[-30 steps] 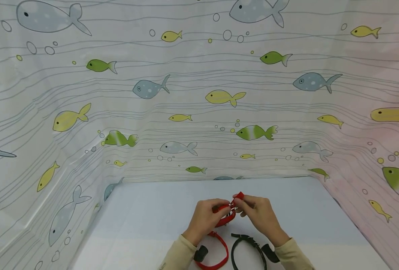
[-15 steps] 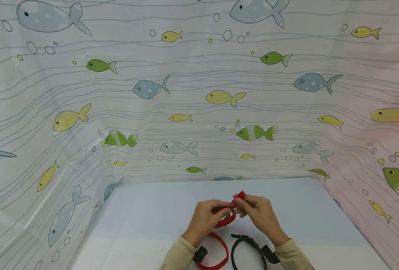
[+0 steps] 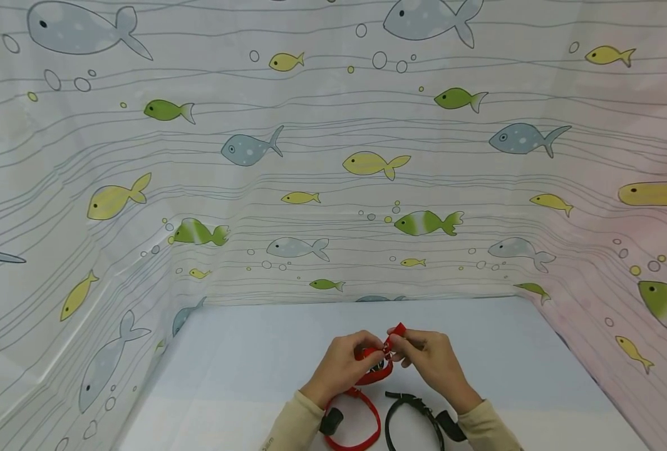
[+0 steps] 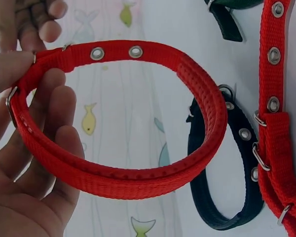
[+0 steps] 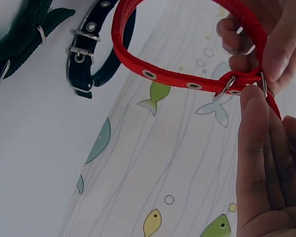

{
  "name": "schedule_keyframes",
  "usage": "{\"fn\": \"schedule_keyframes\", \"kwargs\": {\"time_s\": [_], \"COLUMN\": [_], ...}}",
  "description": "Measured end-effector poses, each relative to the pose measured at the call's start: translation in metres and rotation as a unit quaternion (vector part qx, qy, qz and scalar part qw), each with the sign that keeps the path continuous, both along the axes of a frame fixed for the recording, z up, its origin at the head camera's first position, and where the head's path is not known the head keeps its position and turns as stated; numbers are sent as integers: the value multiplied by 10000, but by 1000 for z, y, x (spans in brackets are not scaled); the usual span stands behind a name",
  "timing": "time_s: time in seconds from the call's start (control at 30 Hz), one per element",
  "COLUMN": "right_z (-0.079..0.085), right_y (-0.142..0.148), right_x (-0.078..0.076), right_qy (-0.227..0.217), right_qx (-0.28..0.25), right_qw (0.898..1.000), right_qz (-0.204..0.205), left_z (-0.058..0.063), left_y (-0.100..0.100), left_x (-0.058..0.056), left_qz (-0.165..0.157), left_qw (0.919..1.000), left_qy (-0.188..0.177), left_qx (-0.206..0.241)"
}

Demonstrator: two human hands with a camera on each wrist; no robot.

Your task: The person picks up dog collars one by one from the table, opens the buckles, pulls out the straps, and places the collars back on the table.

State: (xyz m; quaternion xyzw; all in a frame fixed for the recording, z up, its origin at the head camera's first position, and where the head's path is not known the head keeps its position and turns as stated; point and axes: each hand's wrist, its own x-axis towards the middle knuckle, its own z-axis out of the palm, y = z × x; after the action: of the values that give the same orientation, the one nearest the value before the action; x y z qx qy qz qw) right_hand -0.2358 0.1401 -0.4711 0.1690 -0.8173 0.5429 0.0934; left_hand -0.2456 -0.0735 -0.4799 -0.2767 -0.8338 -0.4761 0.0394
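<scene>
Both hands hold a red dog collar (image 4: 128, 185), bent into a loop with metal eyelets along its strap. My left hand (image 3: 344, 360) pinches it beside the metal buckle (image 4: 11, 106). The right hand (image 3: 431, 357) pinches the strap at the buckle, and the red strap end (image 3: 400, 327) sticks up past its fingers in the head view. In the right wrist view, the thumb of the right hand (image 5: 266, 163) lies right at the buckle. Fingers cover part of the strap there.
Nearer the body lie another red collar (image 3: 377, 416) and a dark green collar (image 3: 389, 426). A further dark collar (image 4: 202, 197) shows beyond the held loop in the left wrist view. Fish-printed sheeting (image 3: 310, 175) surrounds the white table (image 3: 243, 357).
The hands keep their hold on the red collar with only slight shifts. The left hand's fingers have moved a little at the buckle, and the strap end sits slightly further left and lower.
</scene>
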Motion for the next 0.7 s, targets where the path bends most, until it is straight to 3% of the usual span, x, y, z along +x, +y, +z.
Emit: {"fn": "schedule_keyframes", "kwargs": {"time_s": [0.27,0.43,0.5,0.57,0.63,0.7], "right_z": [-2,-1,-1,-1,0,0], "right_y": [0,-2,-3,-5,-6,-6], "right_x": [0,1,1,2,2,2], "right_qy": [134,322,479,676,903,1190], "right_qx": [54,105,232,366,504,662], "right_qw": [9999,9994,9986,9970,9943,9901], "right_qz": [38,17,-45,-130,-240,-354], "left_z": [2,3,3,3,2,1], "left_y": [-1,1,2,3,4,6], "left_x": [0,1,1,1,2,3], "left_qz": [92,424,608,819,964,1059], "left_qw": [9986,9903,9820,9686,9527,9313], "left_qy": [358,1066,1489,1968,2409,2904], "left_qx": [-390,-788,-994,-1280,-1583,-1926]}}
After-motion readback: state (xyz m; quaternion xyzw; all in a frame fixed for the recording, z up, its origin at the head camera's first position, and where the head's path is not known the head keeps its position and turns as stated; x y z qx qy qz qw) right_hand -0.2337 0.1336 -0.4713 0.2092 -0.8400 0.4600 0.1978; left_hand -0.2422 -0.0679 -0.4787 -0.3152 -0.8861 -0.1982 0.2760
